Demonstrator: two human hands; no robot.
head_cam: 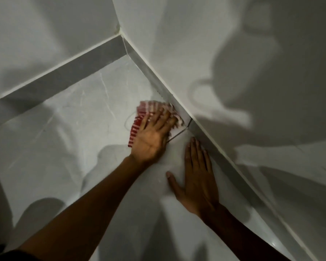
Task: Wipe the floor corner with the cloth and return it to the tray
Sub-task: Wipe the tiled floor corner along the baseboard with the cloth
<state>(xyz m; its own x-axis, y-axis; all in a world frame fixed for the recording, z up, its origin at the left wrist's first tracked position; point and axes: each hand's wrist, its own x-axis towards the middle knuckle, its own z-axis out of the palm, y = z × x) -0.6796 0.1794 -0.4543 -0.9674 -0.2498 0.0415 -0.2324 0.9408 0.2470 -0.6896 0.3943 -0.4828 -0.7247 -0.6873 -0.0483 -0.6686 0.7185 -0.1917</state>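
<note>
Fingers [164, 117] of the left hand [151, 140] lie spread and flat on the cloth [139, 127], pressing it down onto the floor [73, 129] rather than pinching it; this grip is an open palm, not a closed one. Under and just beyond that palm the red-and-white striped cloth shows, bunched, its far edge blurred, and its long axis appears to run from the heel of the hand up toward the fingertips. Its far-right edge touches or nearly touches the grey skirting [179, 104] at the foot of the right-hand wall. Ahead of the grip and slightly left, well apart from the cloth, is the floor corner [127, 55] where the two skirtings meet, so the next stroke probably has to push forward along the skirting. Beside the grip, nearer the body, the right hand [196, 176] rests flat and open on the floor, fingers together, holding nothing, likely as a brace. The left hand is clearly the nearer to the cloth. No tray is in view.
</note>
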